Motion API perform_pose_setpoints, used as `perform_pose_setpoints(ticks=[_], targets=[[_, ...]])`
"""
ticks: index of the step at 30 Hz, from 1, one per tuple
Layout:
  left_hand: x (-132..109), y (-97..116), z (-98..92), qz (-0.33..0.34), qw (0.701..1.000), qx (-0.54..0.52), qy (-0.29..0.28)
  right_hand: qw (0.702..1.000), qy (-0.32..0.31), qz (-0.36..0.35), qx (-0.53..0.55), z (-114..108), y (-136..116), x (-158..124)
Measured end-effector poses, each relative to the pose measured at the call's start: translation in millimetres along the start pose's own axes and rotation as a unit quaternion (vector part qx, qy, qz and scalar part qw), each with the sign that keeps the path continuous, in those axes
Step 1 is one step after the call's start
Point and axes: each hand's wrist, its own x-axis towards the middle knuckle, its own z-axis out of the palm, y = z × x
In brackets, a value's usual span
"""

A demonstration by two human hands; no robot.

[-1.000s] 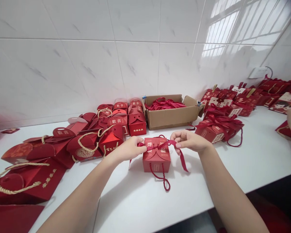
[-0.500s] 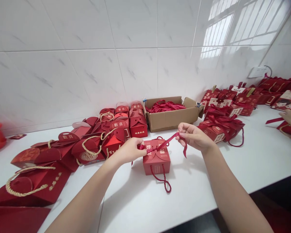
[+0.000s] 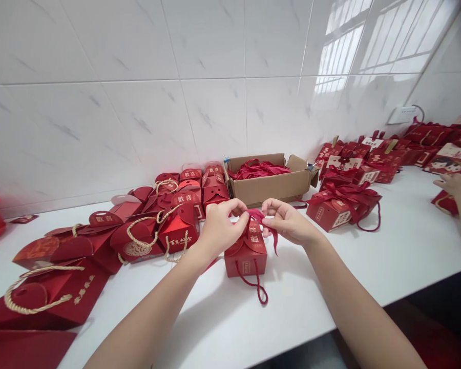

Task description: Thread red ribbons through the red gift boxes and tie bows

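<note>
A small red gift box (image 3: 246, 260) with gold lettering stands upright on the white table, a dark red cord handle (image 3: 259, 287) hanging down its near side. Above its top, my left hand (image 3: 227, 224) pinches a dark red ribbon (image 3: 256, 214) between thumb and fingers. Close on the other side, my right hand (image 3: 288, 221) is closed on the same ribbon, and a loose end dangles below those fingers. The ribbon bunches between both hands; its exact loops are partly hidden by the fingers.
Several red boxes with cream rope handles (image 3: 142, 233) crowd the left side. Behind is a cardboard box (image 3: 271, 189) of ribbons. Ribboned gift boxes (image 3: 343, 205) stand at right. Another person's hand (image 3: 459, 192) is over a red box at the far right.
My hands have come together over the box, the right moving left and the left moving up and right. The ribbon, stretched between them before, is now gathered. The other person's hand has shifted slightly.
</note>
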Motion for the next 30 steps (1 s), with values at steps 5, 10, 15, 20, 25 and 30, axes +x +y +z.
perform_pose_setpoints(ticks=[5, 10, 15, 20, 25, 30], targets=[[-5, -4, -0.9, 0.061, 0.993, 0.091, 0.05, 0.994, -0.007, 0.052, -0.097, 10, 0, 1], [-11, -11, -6.5, 0.073, 0.997, 0.007, 0.014, 0.982, 0.006, 0.063, -0.176, 25, 0, 0], [-25, -41, -14.9, -0.109, 0.976, -0.187, -0.005, 0.985, 0.032, 0.076, -0.151, 31, 2, 0], [-38, -68, -8.3, -0.207, 0.957, -0.168, -0.116, 0.987, 0.055, 0.084, -0.125, 37, 5, 2], [-33, -65, -25.9, -0.175, 0.968, -0.107, -0.148, 0.964, 0.152, 0.103, -0.194, 50, 10, 7], [-21, -26, -62.6, 0.106, 0.98, 0.112, -0.122, 0.917, 0.185, 0.031, -0.353, 59, 11, 11]])
